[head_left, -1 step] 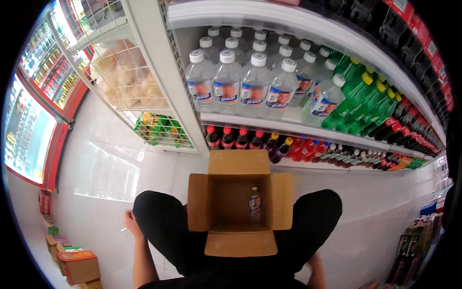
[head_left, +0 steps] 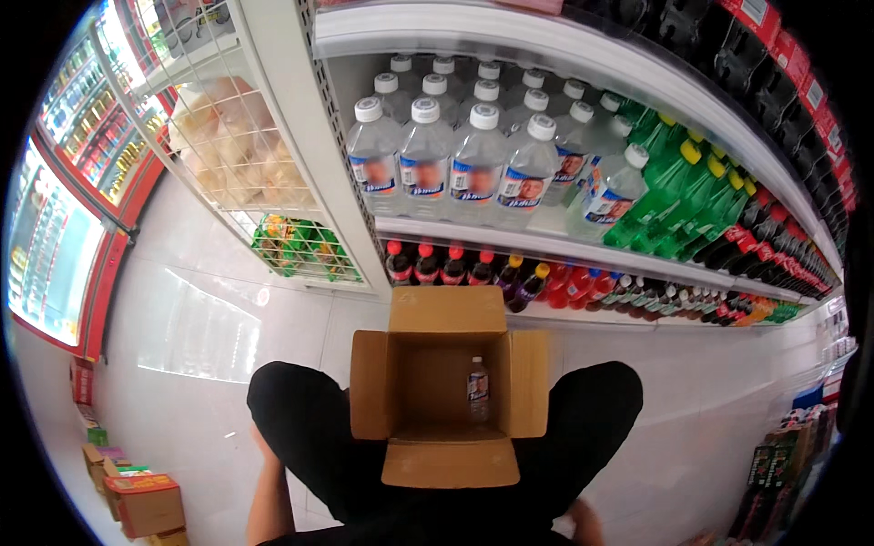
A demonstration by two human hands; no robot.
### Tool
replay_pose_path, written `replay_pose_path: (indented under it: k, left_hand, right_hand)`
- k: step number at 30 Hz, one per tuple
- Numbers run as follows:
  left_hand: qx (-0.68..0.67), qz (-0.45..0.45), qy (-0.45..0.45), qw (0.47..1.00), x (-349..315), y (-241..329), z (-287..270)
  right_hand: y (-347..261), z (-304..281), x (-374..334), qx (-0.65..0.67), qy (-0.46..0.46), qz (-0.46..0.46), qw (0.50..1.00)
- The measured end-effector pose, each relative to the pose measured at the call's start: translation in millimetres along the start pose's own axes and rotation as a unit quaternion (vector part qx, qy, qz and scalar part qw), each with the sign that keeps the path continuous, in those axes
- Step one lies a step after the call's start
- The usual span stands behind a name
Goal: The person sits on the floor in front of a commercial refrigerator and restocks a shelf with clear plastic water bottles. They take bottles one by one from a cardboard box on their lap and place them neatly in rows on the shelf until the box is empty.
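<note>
An open cardboard box stands between my black-clad knees, its flaps folded outward. Inside it, one small clear bottle with a blue-and-white label stands near the right wall. My left hand is low beside my left knee; its fingers are mostly hidden behind the leg. A small white scrap lies on the floor near that hand. Beside my right thigh, at the lower edge, my right hand is blurred and partly covered. Neither hand touches the box.
Ahead is a shelf with large clear bottles and green bottles; dark and red bottles fill the lower level. A white wire rack and drinks coolers stand left. Cartons lie lower left.
My left hand has drawn back behind the knee, away from the white scrap on the floor. My right hand has shifted slightly down and left. The box and bottle keep their places.
</note>
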State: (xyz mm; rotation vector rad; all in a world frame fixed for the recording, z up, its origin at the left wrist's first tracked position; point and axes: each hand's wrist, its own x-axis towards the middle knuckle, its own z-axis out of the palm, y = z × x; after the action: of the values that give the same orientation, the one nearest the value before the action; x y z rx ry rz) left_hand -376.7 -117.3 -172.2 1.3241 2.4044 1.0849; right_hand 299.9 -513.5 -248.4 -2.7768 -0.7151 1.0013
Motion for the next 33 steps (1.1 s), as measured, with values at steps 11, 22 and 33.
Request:
replay_pose_path:
  k: [11,22,33]
  left_hand:
    - [0.200,-0.165,-0.223,0.940,-84.2,-72.3,28.9]
    - [0.227,-0.181,-0.256,0.922,-91.0,-24.9,42.6]
    - [0.224,-0.228,-0.316,0.893,-159.9,-57.0,4.2]
  right_hand:
    - [-125.8,41.5,38.4,0.115,0.012,-0.011,0.993]
    - [-200.6,36.7,95.7,0.104,0.025,-0.028,0.994]
    - [-166.6,40.0,76.8,0.128,0.011,-0.028,0.991]
